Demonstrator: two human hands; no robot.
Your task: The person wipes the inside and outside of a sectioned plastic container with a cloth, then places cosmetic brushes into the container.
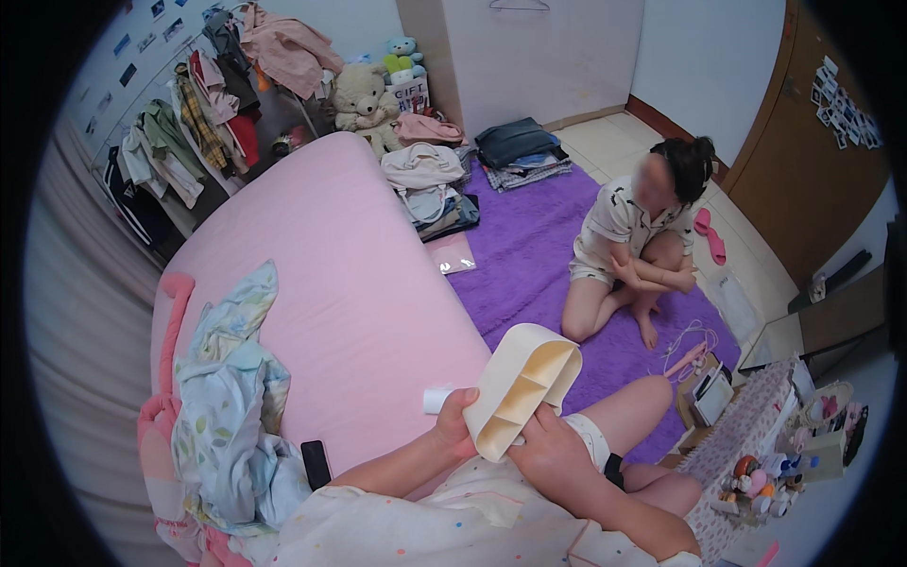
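Observation:
A cream plastic organizer box [496, 383] with several compartments is held tilted above my lap. My left hand [455, 425] grips its left side, the thumb up on the outer wall. My right hand [549, 446] holds the lower right side, its fingers at the divided front; part of them is hidden by the box. The compartments that show hold nothing visible. Just beside my left hand, a white roll [437, 401] lies on the edge of the pink bed [340, 283].
A black phone [316, 464] and a crumpled light-blue quilt [227, 397] lie on the bed. Another person [631, 241] sits on the purple rug [517, 212]. Folded clothes [523, 152] are stacked behind. At right stands a table [737, 425] crowded with small bottles.

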